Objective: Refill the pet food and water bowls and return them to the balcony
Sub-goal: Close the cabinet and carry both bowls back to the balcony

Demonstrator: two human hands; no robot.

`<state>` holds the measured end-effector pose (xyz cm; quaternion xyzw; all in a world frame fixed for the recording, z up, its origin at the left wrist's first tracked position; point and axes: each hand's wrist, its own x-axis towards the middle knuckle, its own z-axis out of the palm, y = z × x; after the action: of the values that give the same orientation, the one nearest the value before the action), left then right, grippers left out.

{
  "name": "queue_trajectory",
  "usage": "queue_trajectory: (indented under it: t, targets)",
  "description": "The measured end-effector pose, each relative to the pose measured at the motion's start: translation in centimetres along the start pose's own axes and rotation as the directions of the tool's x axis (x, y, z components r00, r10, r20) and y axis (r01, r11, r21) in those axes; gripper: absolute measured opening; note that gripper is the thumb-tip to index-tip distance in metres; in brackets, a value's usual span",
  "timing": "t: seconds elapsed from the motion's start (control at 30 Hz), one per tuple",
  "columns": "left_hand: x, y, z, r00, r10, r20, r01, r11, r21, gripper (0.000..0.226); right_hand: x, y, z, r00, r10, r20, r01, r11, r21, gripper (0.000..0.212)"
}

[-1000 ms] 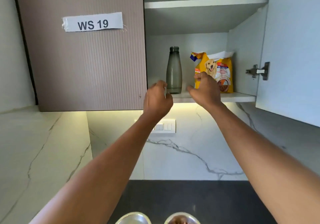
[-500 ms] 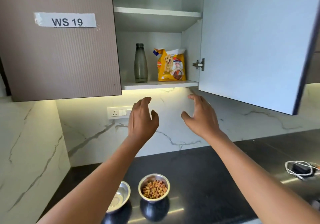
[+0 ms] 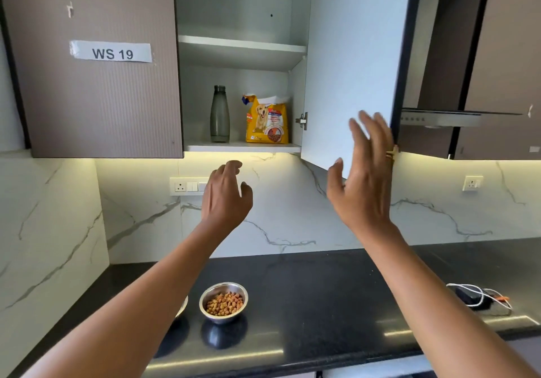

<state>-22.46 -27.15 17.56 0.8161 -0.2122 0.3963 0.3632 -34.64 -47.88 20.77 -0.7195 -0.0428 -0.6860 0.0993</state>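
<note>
A steel bowl [image 3: 223,302] full of brown kibble stands on the black counter. A second steel bowl [image 3: 182,307] shows only a sliver of rim behind my left forearm. In the wall cupboard, a grey water bottle [image 3: 220,114] and a yellow dog food bag [image 3: 267,121] stand side by side on the lower shelf. My left hand [image 3: 225,194] hangs empty below that shelf, fingers loosely curled. My right hand [image 3: 364,176] is raised with fingers spread, its fingertips at the outer edge of the open cupboard door [image 3: 351,64]; it holds nothing.
The left cupboard door [image 3: 96,90] is closed and carries a "WS 19" label. A chimney hood [image 3: 445,117] hangs right of the open door. A black adapter with a white cable [image 3: 477,298] lies on the counter [image 3: 322,304] at the right. Sockets sit on the marble backsplash.
Both hands have come down and away from the bottle and bag on the shelf. My right hand has swung right to the open door's edge. The view has pulled back, showing the counter and bowls.
</note>
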Motion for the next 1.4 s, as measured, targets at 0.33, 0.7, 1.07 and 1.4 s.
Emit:
queue_trajectory:
  t: [0.33, 0.7, 1.07, 1.4]
  targets:
    - [-2.1, 2.0, -0.9, 0.999, -0.026, -0.043, 0.029, 0.998, 0.049, 0.047, 0.2, 4.0, 0.6, 0.948, 0.316, 0.045, -0.319, 0.941, 0.108, 0.064]
    - [0.5, -4.7, -3.8, 0.988, -0.091, -0.121, 0.109, 0.982, 0.155, 0.041, -1.5, -2.1, 7.7, 0.994, 0.027, 0.108, -0.072, 0.895, 0.439, 0.064]
    - [8.2, -15.9, -7.6, 0.983, -0.058, -0.175, 0.086, 0.983, 0.16, 0.041, -2.2, -11.6, 23.9, 0.967, 0.032, 0.254, -0.092, 0.969, 0.227, 0.09]
    - [14.1, -24.6, -5.9, 0.971, -0.034, 0.236, -0.057, 0.928, 0.369, 0.077, -2.9, -13.8, 34.4, 0.971, 0.023, 0.238, -0.049, 0.994, 0.101, 0.085]
